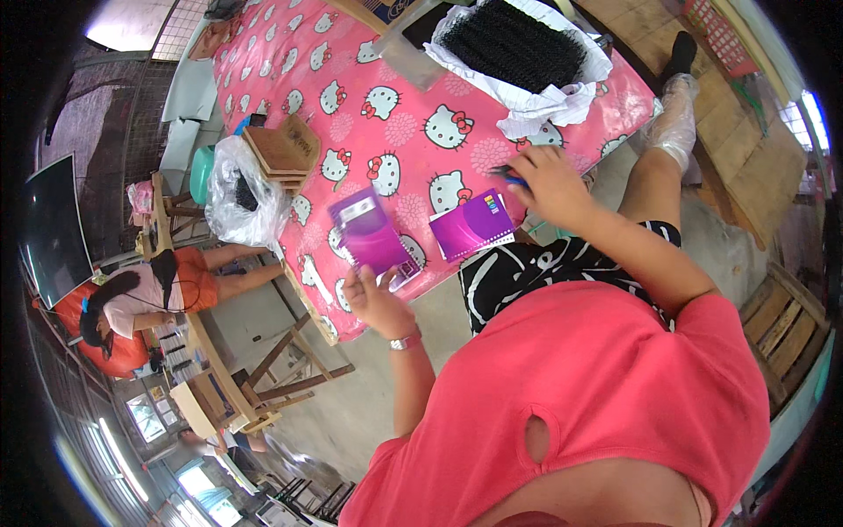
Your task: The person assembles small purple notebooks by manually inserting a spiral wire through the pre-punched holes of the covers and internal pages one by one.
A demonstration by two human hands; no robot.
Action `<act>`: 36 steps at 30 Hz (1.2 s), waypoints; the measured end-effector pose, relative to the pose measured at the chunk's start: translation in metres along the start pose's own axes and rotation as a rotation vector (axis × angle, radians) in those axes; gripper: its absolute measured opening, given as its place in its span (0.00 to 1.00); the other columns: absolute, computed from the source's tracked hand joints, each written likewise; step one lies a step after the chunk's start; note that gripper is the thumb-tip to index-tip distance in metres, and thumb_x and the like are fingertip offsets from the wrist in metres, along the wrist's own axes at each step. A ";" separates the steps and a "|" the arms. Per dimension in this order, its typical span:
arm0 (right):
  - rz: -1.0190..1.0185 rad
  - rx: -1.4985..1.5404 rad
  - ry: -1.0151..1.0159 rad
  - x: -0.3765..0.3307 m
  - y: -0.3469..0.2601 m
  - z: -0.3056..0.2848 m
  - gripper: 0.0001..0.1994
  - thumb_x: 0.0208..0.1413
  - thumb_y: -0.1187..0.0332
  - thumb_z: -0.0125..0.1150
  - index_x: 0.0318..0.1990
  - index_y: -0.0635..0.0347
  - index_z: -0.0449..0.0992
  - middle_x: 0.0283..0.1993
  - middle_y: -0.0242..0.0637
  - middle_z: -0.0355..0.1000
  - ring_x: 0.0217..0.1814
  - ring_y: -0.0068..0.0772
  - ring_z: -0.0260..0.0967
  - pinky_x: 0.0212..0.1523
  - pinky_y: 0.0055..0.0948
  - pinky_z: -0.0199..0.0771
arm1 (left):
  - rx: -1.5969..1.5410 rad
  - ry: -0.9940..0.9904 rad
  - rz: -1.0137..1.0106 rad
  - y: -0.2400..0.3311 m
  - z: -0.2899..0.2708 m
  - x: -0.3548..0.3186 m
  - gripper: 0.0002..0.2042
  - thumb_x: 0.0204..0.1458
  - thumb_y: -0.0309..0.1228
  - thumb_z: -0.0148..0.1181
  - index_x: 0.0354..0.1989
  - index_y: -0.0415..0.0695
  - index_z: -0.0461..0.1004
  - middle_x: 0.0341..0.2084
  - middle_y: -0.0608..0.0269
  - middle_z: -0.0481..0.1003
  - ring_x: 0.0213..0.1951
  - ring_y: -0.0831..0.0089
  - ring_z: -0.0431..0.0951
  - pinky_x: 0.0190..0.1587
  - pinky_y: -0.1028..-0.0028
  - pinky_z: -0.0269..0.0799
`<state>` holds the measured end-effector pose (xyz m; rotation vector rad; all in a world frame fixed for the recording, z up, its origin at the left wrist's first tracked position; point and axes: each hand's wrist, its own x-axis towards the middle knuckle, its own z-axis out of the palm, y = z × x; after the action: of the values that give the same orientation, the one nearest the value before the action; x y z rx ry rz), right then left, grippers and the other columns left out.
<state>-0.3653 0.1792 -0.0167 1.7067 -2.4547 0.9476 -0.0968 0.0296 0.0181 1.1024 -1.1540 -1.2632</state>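
My right hand (553,186) is closed around a small blue-and-black tool (509,176) whose exact kind I cannot make out. Below it, a purple card-like booklet (474,228) with a white scalloped edge lies at the near edge of the pink-covered table. To the left is a second purple packet (373,233), blurred, with a white label strip near its top. My left hand (379,303) is just under that packet's lower end, fingers apart; whether a fingertip touches it is unclear.
Black curly strands (514,44) lie on white paper at the table's far right. Brown cardboard pieces (283,149) and a clear plastic bag (241,202) stand at its left. A person in orange shorts (189,279) bends over a wooden bench (215,351) at left.
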 end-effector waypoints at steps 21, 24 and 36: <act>0.128 -0.394 0.168 0.153 0.036 -0.024 0.07 0.49 0.72 0.57 0.36 0.63 0.75 0.40 0.46 0.73 0.44 0.45 0.75 0.41 0.40 0.79 | 0.998 -0.903 0.822 -0.019 0.061 -0.034 0.14 0.46 0.30 0.67 0.41 0.43 0.74 0.51 0.55 0.72 0.52 0.57 0.71 0.50 0.60 0.67; 0.146 -0.321 0.253 0.152 0.032 -0.018 0.08 0.49 0.72 0.57 0.37 0.64 0.75 0.39 0.46 0.73 0.45 0.45 0.75 0.42 0.40 0.79 | 1.068 -1.094 0.830 -0.039 0.075 -0.045 0.16 0.44 0.31 0.67 0.42 0.43 0.73 0.52 0.57 0.71 0.52 0.55 0.71 0.51 0.59 0.68; 0.108 0.075 0.522 0.163 0.048 -0.045 0.11 0.53 0.69 0.55 0.43 0.56 0.78 0.41 0.47 0.71 0.42 0.52 0.73 0.45 0.45 0.75 | 1.041 -1.062 0.935 0.009 0.096 -0.021 0.12 0.46 0.25 0.57 0.42 0.42 0.73 0.34 0.57 0.76 0.38 0.58 0.76 0.44 0.61 0.69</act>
<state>-0.4878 0.0724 0.0517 1.1523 -2.1952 1.3103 -0.1904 0.0534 0.0368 0.2645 -2.8750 -0.3397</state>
